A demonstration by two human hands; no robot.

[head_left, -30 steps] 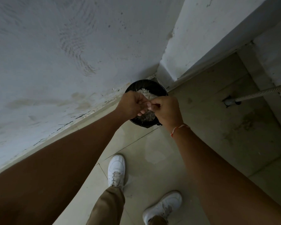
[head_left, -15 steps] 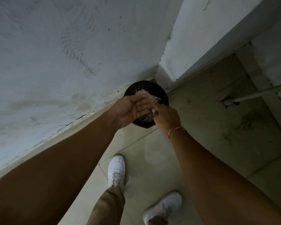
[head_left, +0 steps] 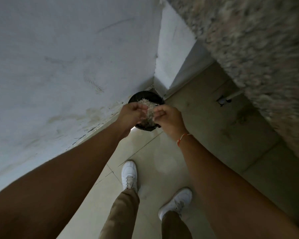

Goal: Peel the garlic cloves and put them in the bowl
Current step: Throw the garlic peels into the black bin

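Bin [head_left: 134, 99]: black, on floor at wall corner, heaped with pale peelings [head_left: 149, 107].
Left hand [head_left: 130, 114]: loosely curled, contents unclear.
Right hand [head_left: 167, 116]: likewise.
Cloves, bowl: unseen.
Risk: skins scattering past rim onto floor.

Both arms outstretched, left hand [head_left: 130, 113] and right hand [head_left: 168, 118] close together, fingers loosely curled.
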